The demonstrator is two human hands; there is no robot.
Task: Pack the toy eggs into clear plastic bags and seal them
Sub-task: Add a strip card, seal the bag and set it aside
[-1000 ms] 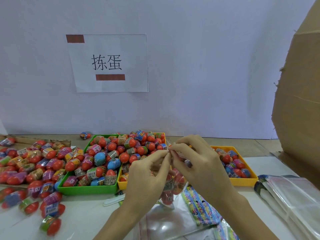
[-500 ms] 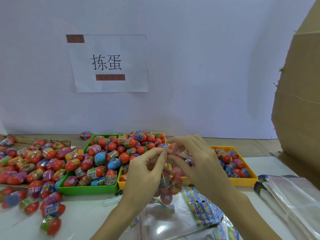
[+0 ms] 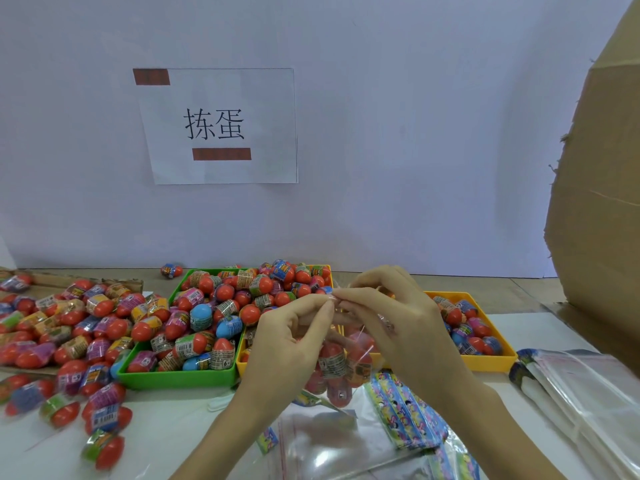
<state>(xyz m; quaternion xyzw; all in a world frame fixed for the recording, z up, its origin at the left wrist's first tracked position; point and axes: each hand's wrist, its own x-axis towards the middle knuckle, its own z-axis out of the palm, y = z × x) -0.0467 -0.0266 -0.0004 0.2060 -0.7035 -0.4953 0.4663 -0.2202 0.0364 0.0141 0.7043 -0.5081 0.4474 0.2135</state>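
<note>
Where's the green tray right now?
The green plastic tray sits left of centre in the head view, heaped with toy eggs, touching the yellow tray.

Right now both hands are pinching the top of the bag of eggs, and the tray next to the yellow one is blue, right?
Not quite: the head view shows that tray is green. Both hands, left and right, do pinch the bag top beside the yellow tray.

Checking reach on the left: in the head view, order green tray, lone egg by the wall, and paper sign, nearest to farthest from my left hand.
1. green tray, just left of the left hand.
2. lone egg, back-left by the wall.
3. paper sign, up on the wall.
</note>
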